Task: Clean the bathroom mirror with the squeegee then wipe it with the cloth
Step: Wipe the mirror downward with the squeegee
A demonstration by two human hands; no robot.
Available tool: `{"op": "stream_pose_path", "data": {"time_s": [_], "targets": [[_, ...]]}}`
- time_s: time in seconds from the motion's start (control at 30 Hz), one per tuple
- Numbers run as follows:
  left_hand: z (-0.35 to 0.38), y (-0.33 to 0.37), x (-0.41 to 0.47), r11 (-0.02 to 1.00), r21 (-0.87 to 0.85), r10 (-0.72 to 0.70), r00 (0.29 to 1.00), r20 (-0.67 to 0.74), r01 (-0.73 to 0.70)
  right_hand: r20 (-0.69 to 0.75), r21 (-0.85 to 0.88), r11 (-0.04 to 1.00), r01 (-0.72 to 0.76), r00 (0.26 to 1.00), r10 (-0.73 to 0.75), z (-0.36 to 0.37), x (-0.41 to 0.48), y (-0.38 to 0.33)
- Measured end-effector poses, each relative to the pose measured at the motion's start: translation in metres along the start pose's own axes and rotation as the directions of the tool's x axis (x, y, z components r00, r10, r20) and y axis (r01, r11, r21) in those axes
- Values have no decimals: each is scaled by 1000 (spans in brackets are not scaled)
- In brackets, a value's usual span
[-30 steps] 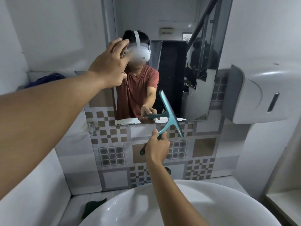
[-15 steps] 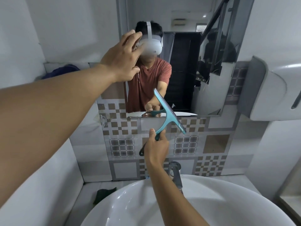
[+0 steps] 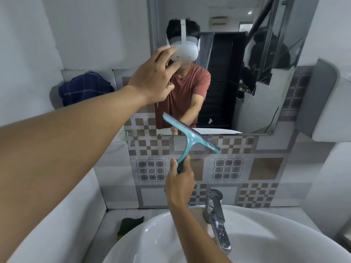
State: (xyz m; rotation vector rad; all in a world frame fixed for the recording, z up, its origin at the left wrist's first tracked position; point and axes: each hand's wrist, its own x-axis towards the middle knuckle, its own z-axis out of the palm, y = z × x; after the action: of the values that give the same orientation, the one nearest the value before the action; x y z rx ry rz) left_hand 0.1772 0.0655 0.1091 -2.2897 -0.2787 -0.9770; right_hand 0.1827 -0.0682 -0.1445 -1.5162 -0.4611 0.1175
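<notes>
Squeegee (image 3: 190, 138) lower, handle half-hidden.

The mirror (image 3: 247, 82) hangs above the faucet (image 3: 216, 211) and basin (image 3: 266, 234), a cloth (image 3: 129, 224) left of the basin.

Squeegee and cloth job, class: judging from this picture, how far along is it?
Done: little that shows; whether the mirror has been wiped cannot be told. In hand: the right hand holds the squeegee at the mirror's bottom edge; the left hand is raised to the glass. Left: the wipe; a dark cloth lies beside the basin.
</notes>
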Motion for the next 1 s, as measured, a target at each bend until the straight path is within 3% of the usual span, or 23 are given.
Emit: {"op": "stream_pose_path", "data": {"time_s": [0.33, 0.67, 0.8, 1.0], "targets": [[3, 1, -1, 1000, -10, -13, 1000, 6, 13, 64, -275, 961, 41, 998, -24, -9, -8, 6], [2, 6, -1, 999, -30, -38, 999, 13, 39, 188, -627, 761, 166, 980, -59, -45, 4, 1], [3, 7, -2, 998, -35, -46, 999, 16, 46, 203, -704, 687, 182, 978, -51, -52, 6, 3], [3, 16, -12, 995, -52, -78, 996, 41, 80, 224, -696, 703, 146, 974, 19, -71, 6, 0]]}}
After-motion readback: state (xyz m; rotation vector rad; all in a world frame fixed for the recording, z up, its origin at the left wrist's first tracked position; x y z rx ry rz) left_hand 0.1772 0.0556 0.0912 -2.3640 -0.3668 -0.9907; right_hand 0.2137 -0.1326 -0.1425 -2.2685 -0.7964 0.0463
